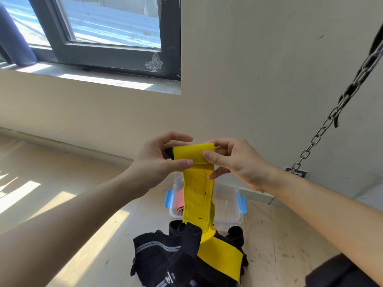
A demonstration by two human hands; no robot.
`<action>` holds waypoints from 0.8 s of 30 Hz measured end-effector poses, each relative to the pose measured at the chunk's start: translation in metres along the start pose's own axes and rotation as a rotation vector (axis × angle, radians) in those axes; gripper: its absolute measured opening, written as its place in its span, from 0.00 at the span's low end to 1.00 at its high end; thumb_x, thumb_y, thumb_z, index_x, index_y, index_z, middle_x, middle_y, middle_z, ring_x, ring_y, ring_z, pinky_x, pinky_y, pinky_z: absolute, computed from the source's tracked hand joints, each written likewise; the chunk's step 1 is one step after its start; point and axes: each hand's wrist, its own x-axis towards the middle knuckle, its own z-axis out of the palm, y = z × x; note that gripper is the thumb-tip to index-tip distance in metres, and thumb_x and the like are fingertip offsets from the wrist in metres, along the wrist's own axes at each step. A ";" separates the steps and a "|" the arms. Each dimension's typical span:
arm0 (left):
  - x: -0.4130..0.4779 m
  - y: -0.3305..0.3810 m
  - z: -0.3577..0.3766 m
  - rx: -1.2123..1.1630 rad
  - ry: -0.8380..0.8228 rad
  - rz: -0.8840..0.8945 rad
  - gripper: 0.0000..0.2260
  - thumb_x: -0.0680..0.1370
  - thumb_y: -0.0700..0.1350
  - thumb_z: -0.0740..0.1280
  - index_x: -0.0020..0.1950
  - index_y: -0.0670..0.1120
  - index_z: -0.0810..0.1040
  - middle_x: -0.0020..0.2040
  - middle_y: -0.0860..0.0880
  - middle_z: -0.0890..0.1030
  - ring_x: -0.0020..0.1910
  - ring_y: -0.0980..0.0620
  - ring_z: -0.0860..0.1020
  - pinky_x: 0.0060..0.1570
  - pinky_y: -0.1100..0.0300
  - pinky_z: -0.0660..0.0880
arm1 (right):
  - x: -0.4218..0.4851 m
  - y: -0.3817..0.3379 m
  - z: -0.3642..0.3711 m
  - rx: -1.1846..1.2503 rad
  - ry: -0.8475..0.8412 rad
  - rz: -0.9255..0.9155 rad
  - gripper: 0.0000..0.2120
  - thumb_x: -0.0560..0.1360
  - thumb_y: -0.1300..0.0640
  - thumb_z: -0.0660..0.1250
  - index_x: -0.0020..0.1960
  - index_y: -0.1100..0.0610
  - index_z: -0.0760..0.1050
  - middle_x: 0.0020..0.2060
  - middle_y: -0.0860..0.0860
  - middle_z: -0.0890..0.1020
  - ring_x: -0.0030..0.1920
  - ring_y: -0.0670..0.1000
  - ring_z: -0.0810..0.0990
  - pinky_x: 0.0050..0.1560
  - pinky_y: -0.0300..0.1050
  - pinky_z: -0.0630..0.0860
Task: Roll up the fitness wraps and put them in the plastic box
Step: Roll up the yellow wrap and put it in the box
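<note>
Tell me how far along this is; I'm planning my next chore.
Done: a pink wrap lies in the plastic box. In hand: the left hand and right hand grip the yellow wrap, rolled only at its top end. Left: the black wraps lie unrolled on the floor.

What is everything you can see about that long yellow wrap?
The yellow wrap is a long ribbed fabric band. Its top end is partly rolled, pinched between the left hand and the right hand. The rest hangs down in front of the plastic box, and its tail lies on the black wraps.
</note>
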 end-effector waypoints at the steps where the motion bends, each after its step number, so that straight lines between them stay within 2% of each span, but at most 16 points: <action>1: 0.001 0.000 -0.001 0.011 -0.007 -0.009 0.23 0.69 0.43 0.78 0.63 0.47 0.79 0.52 0.47 0.85 0.47 0.49 0.85 0.43 0.58 0.82 | 0.000 -0.001 0.000 0.001 0.006 -0.018 0.16 0.75 0.56 0.70 0.60 0.62 0.79 0.49 0.57 0.87 0.48 0.53 0.87 0.42 0.48 0.85; 4: 0.002 -0.002 -0.003 0.043 -0.072 -0.126 0.23 0.72 0.50 0.79 0.64 0.50 0.78 0.53 0.47 0.84 0.52 0.47 0.85 0.46 0.55 0.83 | 0.000 0.000 0.002 0.023 0.038 -0.076 0.10 0.77 0.63 0.70 0.57 0.59 0.80 0.45 0.53 0.87 0.46 0.51 0.86 0.40 0.46 0.84; 7: 0.002 -0.003 -0.002 0.047 -0.173 -0.213 0.20 0.75 0.56 0.72 0.63 0.48 0.79 0.55 0.49 0.86 0.56 0.50 0.85 0.51 0.52 0.83 | 0.000 0.001 0.002 0.020 0.082 -0.128 0.11 0.76 0.66 0.71 0.57 0.58 0.80 0.46 0.55 0.87 0.46 0.52 0.86 0.40 0.44 0.83; 12: 0.003 0.002 0.003 0.089 -0.089 -0.199 0.22 0.74 0.58 0.67 0.60 0.45 0.80 0.53 0.43 0.85 0.50 0.48 0.86 0.44 0.57 0.83 | 0.002 0.010 -0.002 -0.046 0.156 -0.215 0.15 0.73 0.69 0.74 0.55 0.54 0.82 0.49 0.56 0.86 0.49 0.50 0.84 0.41 0.45 0.83; 16: 0.001 0.001 0.004 0.103 -0.079 -0.169 0.21 0.72 0.55 0.71 0.62 0.47 0.78 0.54 0.44 0.83 0.50 0.48 0.85 0.42 0.59 0.82 | 0.004 0.015 -0.004 -0.165 0.183 -0.226 0.17 0.71 0.69 0.76 0.56 0.53 0.83 0.49 0.50 0.85 0.51 0.47 0.83 0.43 0.45 0.84; 18: 0.001 0.001 0.003 0.087 -0.063 -0.141 0.22 0.71 0.52 0.73 0.62 0.46 0.78 0.54 0.45 0.83 0.51 0.48 0.84 0.40 0.60 0.81 | 0.004 0.014 -0.005 -0.189 0.132 -0.138 0.21 0.71 0.66 0.77 0.63 0.55 0.80 0.52 0.51 0.84 0.52 0.47 0.83 0.43 0.45 0.84; 20: 0.001 0.000 0.003 0.067 -0.040 -0.114 0.22 0.70 0.47 0.75 0.62 0.44 0.77 0.53 0.44 0.83 0.48 0.49 0.84 0.39 0.60 0.80 | 0.002 0.012 -0.004 -0.123 0.028 -0.010 0.23 0.73 0.59 0.76 0.67 0.53 0.76 0.54 0.51 0.83 0.54 0.49 0.84 0.43 0.46 0.83; 24: 0.000 -0.003 0.007 0.045 -0.013 -0.053 0.17 0.73 0.38 0.76 0.60 0.46 0.76 0.52 0.44 0.82 0.45 0.53 0.85 0.38 0.60 0.80 | 0.000 0.006 0.002 0.024 -0.001 0.104 0.23 0.73 0.42 0.68 0.65 0.51 0.78 0.55 0.52 0.84 0.53 0.51 0.85 0.42 0.50 0.84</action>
